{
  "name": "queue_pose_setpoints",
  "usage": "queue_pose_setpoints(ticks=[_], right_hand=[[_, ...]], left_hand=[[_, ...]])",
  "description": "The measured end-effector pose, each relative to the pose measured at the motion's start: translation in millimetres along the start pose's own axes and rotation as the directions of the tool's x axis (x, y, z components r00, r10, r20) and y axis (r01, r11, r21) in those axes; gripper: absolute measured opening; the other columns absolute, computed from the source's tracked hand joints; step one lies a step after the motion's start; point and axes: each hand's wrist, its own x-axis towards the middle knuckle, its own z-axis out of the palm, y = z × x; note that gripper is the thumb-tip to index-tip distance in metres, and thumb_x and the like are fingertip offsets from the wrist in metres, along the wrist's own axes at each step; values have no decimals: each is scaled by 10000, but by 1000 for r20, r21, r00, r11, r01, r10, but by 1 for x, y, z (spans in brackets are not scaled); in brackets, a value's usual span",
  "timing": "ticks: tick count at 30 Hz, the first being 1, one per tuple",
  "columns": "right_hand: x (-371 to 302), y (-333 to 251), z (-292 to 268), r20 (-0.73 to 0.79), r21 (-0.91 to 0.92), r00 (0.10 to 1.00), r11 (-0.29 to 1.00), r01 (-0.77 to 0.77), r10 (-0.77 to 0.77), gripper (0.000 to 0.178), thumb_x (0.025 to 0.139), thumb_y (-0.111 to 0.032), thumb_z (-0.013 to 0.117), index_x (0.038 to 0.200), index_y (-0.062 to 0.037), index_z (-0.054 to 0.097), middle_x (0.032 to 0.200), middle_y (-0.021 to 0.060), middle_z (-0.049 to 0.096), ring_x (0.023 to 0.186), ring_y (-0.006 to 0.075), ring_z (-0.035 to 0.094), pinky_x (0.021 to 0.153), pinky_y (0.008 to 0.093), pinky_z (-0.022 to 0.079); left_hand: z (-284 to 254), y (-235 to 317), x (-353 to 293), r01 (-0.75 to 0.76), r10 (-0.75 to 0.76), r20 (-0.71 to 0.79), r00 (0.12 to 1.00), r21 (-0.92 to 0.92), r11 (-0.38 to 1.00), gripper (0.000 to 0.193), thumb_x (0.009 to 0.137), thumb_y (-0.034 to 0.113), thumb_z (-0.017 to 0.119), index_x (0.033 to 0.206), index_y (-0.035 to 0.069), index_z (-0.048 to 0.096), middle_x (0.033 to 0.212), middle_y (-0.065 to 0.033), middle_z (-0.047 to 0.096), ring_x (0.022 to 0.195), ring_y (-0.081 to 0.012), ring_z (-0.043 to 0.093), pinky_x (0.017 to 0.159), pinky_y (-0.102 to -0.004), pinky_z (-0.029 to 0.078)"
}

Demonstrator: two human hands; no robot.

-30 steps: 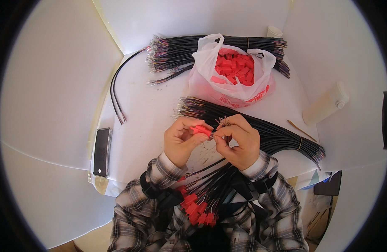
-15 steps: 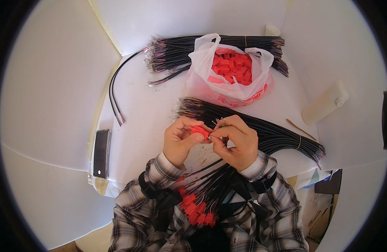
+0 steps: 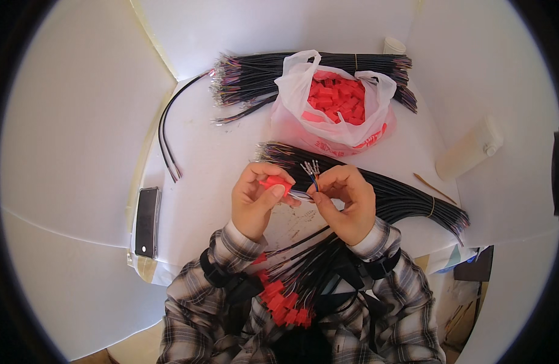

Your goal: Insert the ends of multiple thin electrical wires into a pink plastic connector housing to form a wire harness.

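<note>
A red plastic connector housing (image 3: 276,182) is pinched between the thumb and fingers of my left hand (image 3: 253,200). At least one pale wire runs from its right end toward my right hand (image 3: 348,200). That hand is closed on thin coloured wires (image 3: 315,176), whose bare metal terminals fan upward above the fingertips. A small gap lies between the two hands. Below them, black cables fitted with red connectors (image 3: 285,303) rest across my lap, their red ends bunched between my forearms.
An open white plastic bag (image 3: 285,118) full of red housings stands beyond my hands. Behind it lies a tied bundle of black cables (image 3: 249,76); another bundle (image 3: 401,188) stretches right. A phone (image 3: 148,221) lies left, a beige bottle (image 3: 470,147) stands right, near a thin brown stick (image 3: 434,186).
My hands have drawn slightly apart, the left moving left with the housing. Wires between them and terminals above my right fingers now show more plainly.
</note>
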Motion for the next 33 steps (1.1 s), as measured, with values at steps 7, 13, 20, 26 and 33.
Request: queue_pose_setpoints(ticks=[7,13,20,26,33], right_hand=[[-1,3,-1,-2,174,984,969,-174,177,328,701,59,621,963,-23,440,786,46,584,712,81,570,626,210,465],[0,0,-2,25,33,979,979,-203,203,327,694,33,645,952,-16,450,728,46,598,645,75,568,595,203,463],[0,-2,-2,61,115,959,952,-284,278,307,709,23,640,952,-16,457,738,51,605,651,65,564,580,195,449],[1,-4,-3,59,176,950,934,-311,306,286,725,3,645,944,-12,462,741,54,606,647,64,561,579,187,442],[1,-3,-1,26,193,949,930,-313,314,263,727,11,635,929,-13,468,751,54,605,646,55,553,573,180,439]], left_hand=[[-1,-4,2,51,-51,28,998,-8,999,167,800,30,513,958,6,467,921,-112,502,688,-142,532,537,-278,484],[-2,-4,0,144,-146,8,989,107,984,161,773,9,568,922,-3,508,847,-103,523,558,-128,516,483,-246,446],[-1,4,0,124,-134,49,990,166,978,51,774,-25,554,824,-35,557,849,-109,528,563,-135,520,469,-240,442],[-1,4,0,128,-137,40,990,167,978,39,783,-20,542,815,-37,557,848,-108,526,540,-137,517,455,-242,439],[-1,4,-1,155,-159,14,987,142,978,33,787,-12,533,806,-34,550,815,-94,510,510,-130,515,448,-243,435]])
